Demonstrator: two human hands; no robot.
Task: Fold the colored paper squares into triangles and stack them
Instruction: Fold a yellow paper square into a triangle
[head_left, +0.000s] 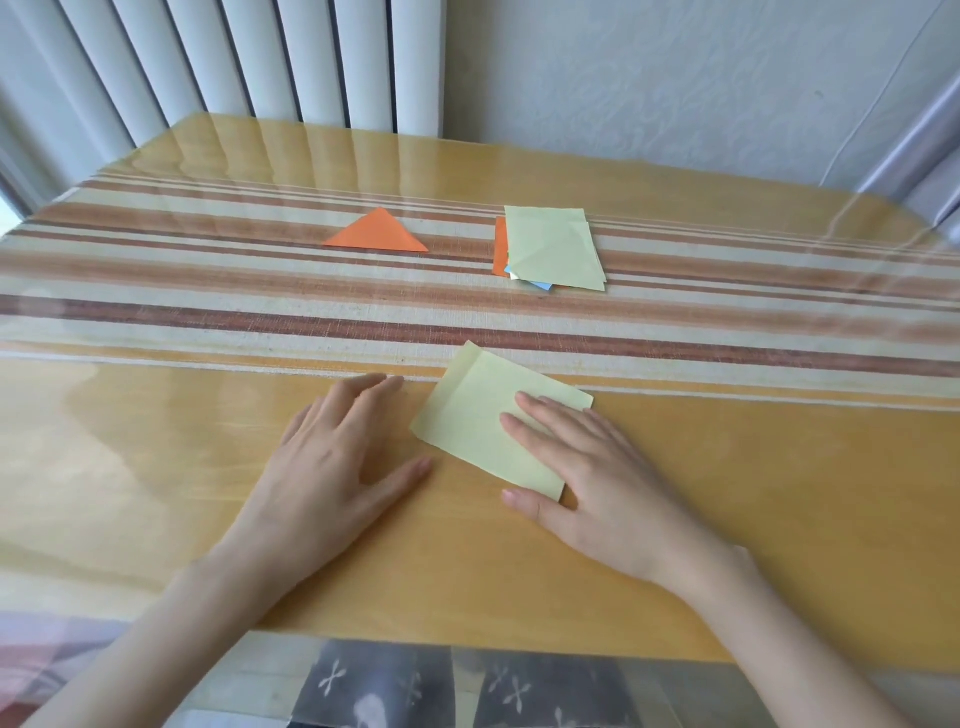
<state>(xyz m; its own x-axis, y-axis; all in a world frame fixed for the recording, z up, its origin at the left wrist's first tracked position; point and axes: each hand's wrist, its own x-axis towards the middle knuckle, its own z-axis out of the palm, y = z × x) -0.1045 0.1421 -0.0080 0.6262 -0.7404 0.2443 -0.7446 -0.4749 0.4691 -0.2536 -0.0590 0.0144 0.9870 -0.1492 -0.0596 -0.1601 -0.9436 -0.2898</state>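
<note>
We see the right hand (587, 467), fingers straight, pressing a pale yellow paper square (478, 410) onto the bench (779, 493), the left hand (337, 457) lying spread and flat just beside it. Farther back lie an orange triangle (376, 235) and, apart to its right, a loose pile of squares (556, 249) topped by yellow.

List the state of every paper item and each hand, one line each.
yellow sheet: flat on the table, one edge strip turned over, otherwise unfolded.
orange triangle: folded, lying alone on the striped cloth.
paper pile: unfolded, yellow on top.
left hand: open, flat on table beside the sheet.
right hand: open, fingers pressing the sheet.
</note>
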